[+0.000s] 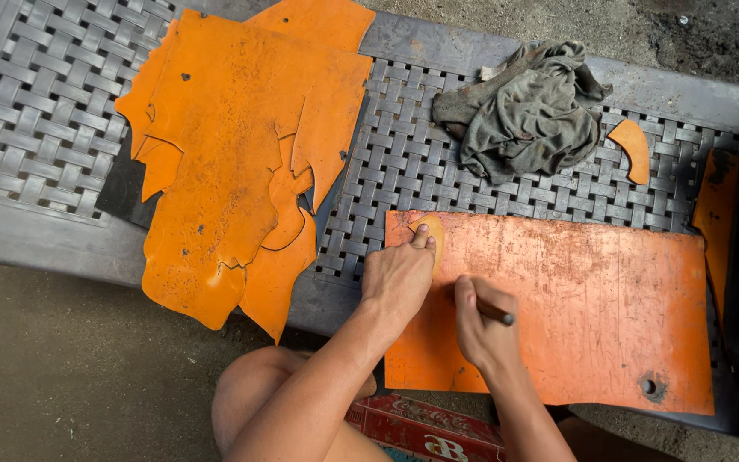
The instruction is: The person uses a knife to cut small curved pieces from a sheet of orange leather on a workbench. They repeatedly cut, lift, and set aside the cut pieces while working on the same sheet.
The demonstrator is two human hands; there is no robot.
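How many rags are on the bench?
1. A crumpled grey rag lies on the woven bench, beyond the orange sheet. More may be hidden under the pile of orange offcuts.

Orange leather sheet (575, 308), paler yellowish template (432, 233), grey-green rag (523, 107), grey woven-pattern bench (44, 111), perhaps plastic.

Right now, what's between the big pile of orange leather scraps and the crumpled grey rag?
Only bare woven grey bench lies between the orange leather scraps and the grey rag, seen in the head view.
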